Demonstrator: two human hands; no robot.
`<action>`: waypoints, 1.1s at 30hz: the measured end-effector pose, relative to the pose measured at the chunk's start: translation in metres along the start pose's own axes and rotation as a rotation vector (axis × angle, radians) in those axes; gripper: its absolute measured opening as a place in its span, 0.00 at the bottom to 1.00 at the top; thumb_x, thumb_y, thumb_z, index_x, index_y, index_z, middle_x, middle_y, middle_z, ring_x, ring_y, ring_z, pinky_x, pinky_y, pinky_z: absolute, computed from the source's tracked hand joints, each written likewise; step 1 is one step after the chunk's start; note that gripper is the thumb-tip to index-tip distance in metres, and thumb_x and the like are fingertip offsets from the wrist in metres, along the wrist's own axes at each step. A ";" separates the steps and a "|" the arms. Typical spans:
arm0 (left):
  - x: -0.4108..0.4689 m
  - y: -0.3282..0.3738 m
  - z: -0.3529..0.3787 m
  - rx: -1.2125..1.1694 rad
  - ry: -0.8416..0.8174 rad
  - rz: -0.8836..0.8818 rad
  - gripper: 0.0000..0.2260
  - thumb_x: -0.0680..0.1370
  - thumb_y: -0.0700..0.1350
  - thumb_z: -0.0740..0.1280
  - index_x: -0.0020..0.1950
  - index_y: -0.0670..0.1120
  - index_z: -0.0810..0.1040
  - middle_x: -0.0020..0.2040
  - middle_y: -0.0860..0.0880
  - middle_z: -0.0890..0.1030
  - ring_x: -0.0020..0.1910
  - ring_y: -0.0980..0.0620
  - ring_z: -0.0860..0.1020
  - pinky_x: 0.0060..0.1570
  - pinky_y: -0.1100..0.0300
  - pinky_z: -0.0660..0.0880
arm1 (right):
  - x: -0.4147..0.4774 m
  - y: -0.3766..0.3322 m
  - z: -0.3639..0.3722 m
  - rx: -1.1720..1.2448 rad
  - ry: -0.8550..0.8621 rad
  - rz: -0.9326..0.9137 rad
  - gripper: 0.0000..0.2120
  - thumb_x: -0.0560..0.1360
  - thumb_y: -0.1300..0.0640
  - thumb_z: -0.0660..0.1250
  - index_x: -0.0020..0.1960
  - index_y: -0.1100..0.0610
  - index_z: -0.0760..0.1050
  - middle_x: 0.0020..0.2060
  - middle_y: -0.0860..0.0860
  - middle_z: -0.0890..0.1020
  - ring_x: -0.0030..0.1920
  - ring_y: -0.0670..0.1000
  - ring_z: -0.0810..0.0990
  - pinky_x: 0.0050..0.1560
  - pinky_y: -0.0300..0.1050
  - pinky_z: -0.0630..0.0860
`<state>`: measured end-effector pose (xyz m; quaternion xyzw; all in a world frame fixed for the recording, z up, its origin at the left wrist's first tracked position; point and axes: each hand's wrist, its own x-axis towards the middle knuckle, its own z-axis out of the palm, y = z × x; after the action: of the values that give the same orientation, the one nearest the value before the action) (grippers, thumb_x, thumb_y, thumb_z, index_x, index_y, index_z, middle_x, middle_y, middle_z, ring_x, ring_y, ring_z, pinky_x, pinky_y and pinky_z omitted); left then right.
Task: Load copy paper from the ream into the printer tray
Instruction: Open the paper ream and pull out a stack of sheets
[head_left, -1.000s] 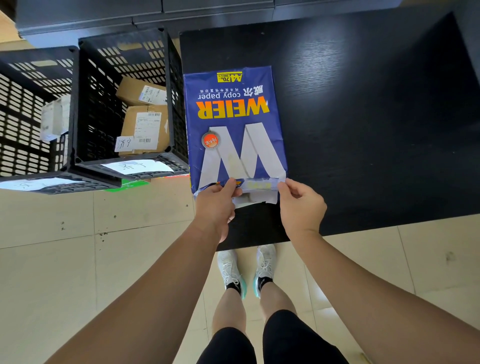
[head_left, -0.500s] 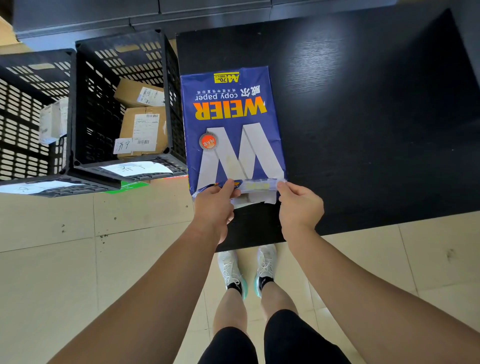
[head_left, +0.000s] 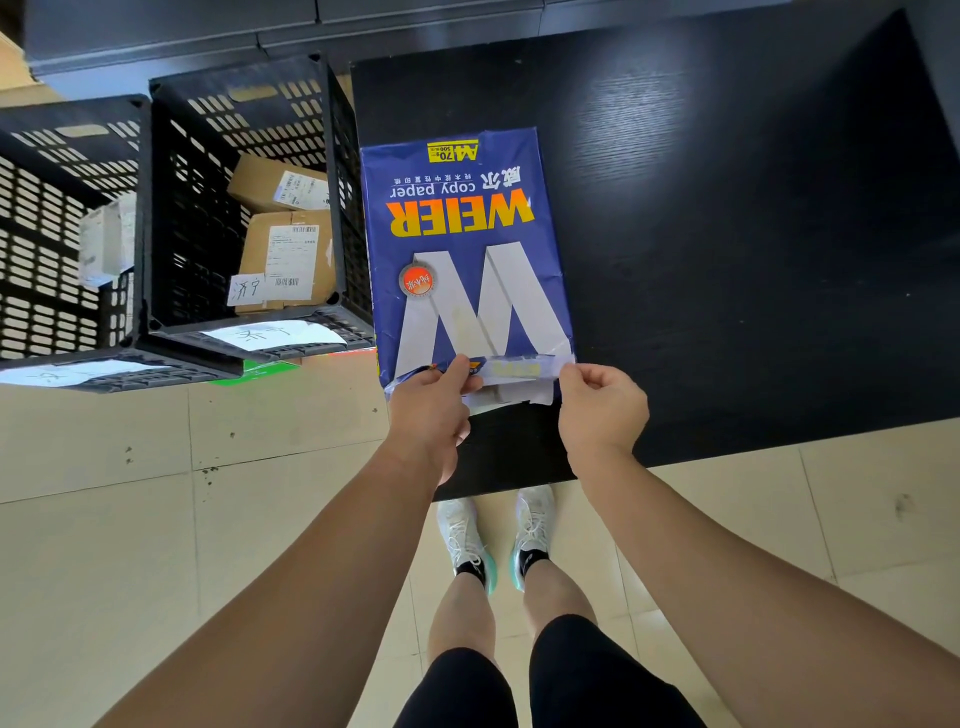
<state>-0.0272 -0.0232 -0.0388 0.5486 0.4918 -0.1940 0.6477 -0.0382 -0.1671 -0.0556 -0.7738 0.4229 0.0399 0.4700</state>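
A blue ream of copy paper (head_left: 462, 249) with a big white W lies flat on the black table (head_left: 727, 234), near its left edge. The wrapper's near end is torn, and a loose flap (head_left: 514, 368) stands up across it. My left hand (head_left: 431, 410) pinches the left end of that flap. My right hand (head_left: 600, 410) pinches its right end. White sheets show just below the flap between my hands. No printer or printer tray is in view.
Two black slotted crates (head_left: 171, 208) stand on the floor to the left of the table; the nearer one holds cardboard parcels (head_left: 283, 244). Dark cabinets (head_left: 260, 26) run along the back. My feet (head_left: 493, 540) stand on beige tiles by the table's near edge.
Both hands stay pinched on the wrapper's near end and the ream has not shifted on the table. The flap looks lifted slightly more.
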 end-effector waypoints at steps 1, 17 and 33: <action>0.000 0.000 0.000 0.003 -0.002 -0.003 0.07 0.79 0.48 0.70 0.45 0.46 0.81 0.48 0.42 0.86 0.28 0.53 0.66 0.29 0.60 0.65 | -0.001 0.002 -0.002 -0.004 -0.018 -0.002 0.06 0.76 0.55 0.69 0.47 0.57 0.83 0.36 0.48 0.83 0.33 0.43 0.78 0.31 0.35 0.71; -0.011 -0.012 -0.031 0.082 -0.078 -0.066 0.12 0.79 0.49 0.70 0.53 0.41 0.81 0.41 0.45 0.81 0.23 0.55 0.61 0.26 0.63 0.60 | 0.002 0.018 -0.024 0.246 -0.344 0.236 0.02 0.76 0.59 0.71 0.49 0.56 0.82 0.39 0.55 0.85 0.39 0.50 0.83 0.50 0.48 0.84; -0.003 -0.041 -0.071 0.273 0.197 0.103 0.14 0.74 0.49 0.74 0.53 0.43 0.78 0.44 0.49 0.82 0.41 0.44 0.82 0.36 0.59 0.77 | 0.021 0.027 -0.044 0.067 -0.570 0.189 0.09 0.78 0.55 0.69 0.57 0.57 0.80 0.51 0.53 0.86 0.51 0.53 0.85 0.50 0.50 0.84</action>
<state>-0.0910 0.0265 -0.0516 0.6723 0.4932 -0.1710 0.5248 -0.0583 -0.2187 -0.0592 -0.6725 0.3454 0.2849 0.5893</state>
